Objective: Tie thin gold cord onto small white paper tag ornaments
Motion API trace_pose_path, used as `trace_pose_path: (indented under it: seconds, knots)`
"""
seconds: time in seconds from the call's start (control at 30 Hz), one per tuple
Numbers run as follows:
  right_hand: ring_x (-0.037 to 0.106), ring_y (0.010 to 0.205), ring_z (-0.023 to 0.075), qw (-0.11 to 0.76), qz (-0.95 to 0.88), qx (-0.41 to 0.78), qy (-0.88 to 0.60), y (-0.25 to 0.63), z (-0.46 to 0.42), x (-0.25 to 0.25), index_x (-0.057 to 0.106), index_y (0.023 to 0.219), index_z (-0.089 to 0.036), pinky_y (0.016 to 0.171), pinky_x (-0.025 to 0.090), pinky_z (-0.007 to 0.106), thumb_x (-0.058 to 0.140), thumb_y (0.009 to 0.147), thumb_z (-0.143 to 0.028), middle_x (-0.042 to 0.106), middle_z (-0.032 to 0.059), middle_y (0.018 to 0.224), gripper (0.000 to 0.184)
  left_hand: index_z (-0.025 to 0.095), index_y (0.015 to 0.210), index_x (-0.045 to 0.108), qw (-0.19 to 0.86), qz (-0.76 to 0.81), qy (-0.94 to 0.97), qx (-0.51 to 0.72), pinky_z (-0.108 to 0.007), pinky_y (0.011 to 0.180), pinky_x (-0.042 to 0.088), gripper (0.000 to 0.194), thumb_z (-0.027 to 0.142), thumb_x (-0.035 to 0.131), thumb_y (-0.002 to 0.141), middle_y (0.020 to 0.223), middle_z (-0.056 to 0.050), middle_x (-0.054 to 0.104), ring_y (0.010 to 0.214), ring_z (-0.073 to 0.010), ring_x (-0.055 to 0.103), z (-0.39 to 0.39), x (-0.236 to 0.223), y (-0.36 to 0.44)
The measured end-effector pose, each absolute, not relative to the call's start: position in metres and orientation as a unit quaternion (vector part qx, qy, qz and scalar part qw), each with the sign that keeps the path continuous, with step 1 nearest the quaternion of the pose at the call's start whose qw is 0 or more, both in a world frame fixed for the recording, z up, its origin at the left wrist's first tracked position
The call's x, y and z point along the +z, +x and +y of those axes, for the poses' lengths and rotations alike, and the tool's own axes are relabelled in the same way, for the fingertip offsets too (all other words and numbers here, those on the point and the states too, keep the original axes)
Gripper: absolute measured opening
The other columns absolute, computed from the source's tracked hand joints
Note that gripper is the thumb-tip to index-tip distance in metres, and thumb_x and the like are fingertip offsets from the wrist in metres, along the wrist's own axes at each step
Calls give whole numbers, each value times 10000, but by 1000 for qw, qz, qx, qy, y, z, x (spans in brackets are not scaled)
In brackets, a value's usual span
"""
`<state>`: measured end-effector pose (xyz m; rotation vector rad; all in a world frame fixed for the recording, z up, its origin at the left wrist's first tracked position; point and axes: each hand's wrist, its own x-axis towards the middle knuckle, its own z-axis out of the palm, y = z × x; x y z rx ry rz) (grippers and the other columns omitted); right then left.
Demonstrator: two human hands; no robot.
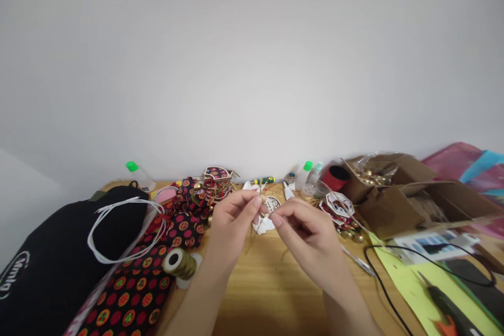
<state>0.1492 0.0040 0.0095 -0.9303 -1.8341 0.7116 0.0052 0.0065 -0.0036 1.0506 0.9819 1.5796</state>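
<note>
My left hand and my right hand are raised close together over the wooden table, fingertips nearly meeting. Thumb and forefinger of the left one pinch a thin tan cord, whose end sticks up above the fingers. My right hand is also closed in a pinch beside it; what lies between those fingertips is too small to make out. Just behind the fingers shows a round white tag with a dark printed design. A crumpled white piece lies below, partly hidden by my hands.
At left are patterned cloth, a thread spool, a white cable coil and a black bag. At right stand cardboard boxes, octagonal ornaments with bells, a green-capped bottle and a soldering-iron-like tool.
</note>
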Motion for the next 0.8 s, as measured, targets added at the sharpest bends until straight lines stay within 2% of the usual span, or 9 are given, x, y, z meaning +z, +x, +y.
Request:
trace_pose_path:
  seconds: [0.2, 0.33, 0.5, 0.7, 0.8]
  knots:
    - [485, 561, 119, 408, -799, 288, -336, 149, 3, 12, 656, 792, -181, 522, 347, 239, 543, 894, -154, 586, -5, 654, 155, 136, 685, 663, 561, 371, 394, 626, -187, 465, 326, 247, 357, 771, 709, 590, 14, 621, 467, -52, 391, 5, 2, 7]
    - [511, 588, 122, 349, -842, 272, -309, 150, 2, 12, 615, 730, -187, 547, 368, 237, 534, 880, -126, 608, 1, 687, 181, 138, 709, 659, 580, 377, 370, 620, -191, 437, 255, 272, 378, 786, 685, 621, -7, 657, 439, -39, 320, 4, 3, 5]
    - [520, 574, 131, 293, -873, 235, -311, 150, 5, 10, 618, 695, -173, 546, 387, 247, 529, 880, -118, 596, 11, 664, 213, 132, 697, 678, 584, 369, 366, 623, -188, 436, 236, 263, 355, 813, 659, 567, 6, 627, 433, -34, 325, 5, 5, 2]
    - [603, 807, 225, 306, -872, 194, -329, 151, 14, 8, 676, 748, -171, 756, 466, 369, 589, 867, -121, 679, 73, 806, 156, 126, 700, 684, 573, 387, 369, 621, -172, 440, 259, 296, 379, 828, 650, 528, 25, 573, 444, -35, 361, 4, 3, 1]
    - [611, 860, 235, 357, -846, 226, -326, 152, 14, 8, 674, 803, -199, 797, 468, 388, 629, 855, -160, 689, 63, 862, 79, 132, 702, 674, 558, 399, 378, 622, -174, 448, 298, 305, 394, 823, 653, 530, 28, 560, 466, -54, 408, 4, 1, 1]
